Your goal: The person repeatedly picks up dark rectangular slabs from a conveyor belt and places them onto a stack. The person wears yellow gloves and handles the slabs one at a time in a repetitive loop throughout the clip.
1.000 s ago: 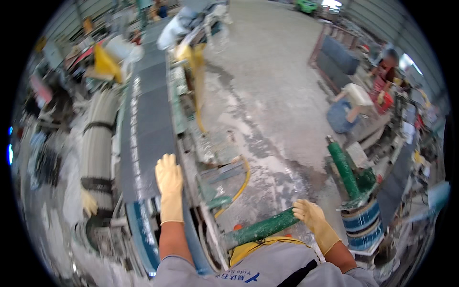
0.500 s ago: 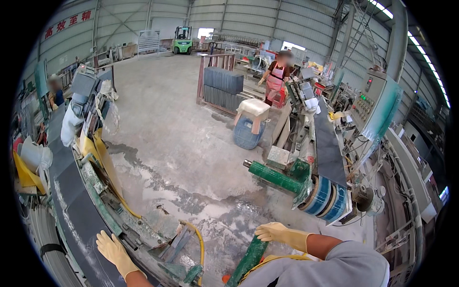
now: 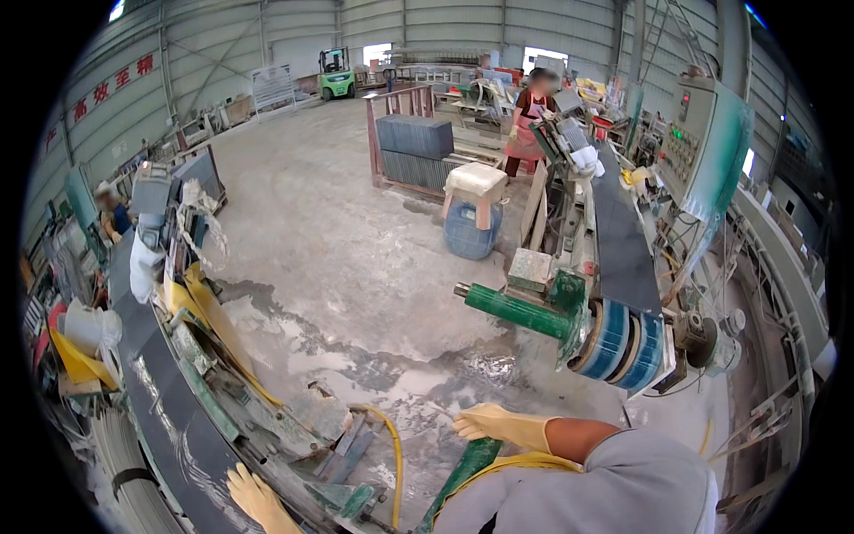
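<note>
Rubber-gloved right hand (image 3: 498,424) lies flat-fingered by a green roller (image 3: 467,472) — left hand (image 3: 258,498) spread on dark wet slab (image 3: 169,427).

- Red lettering (image 3: 105,89) runs in a row along the grey corrugated wall, upper left.
- A white rectangular sign board (image 3: 273,86) stands upright on the floor at the back, left of a green forklift (image 3: 336,74).
- A teal-green control cabinet (image 3: 707,142) stands at upper right; its grey face carries rows of small buttons and a little red display (image 3: 684,102).
- No packages can be made out.
</note>
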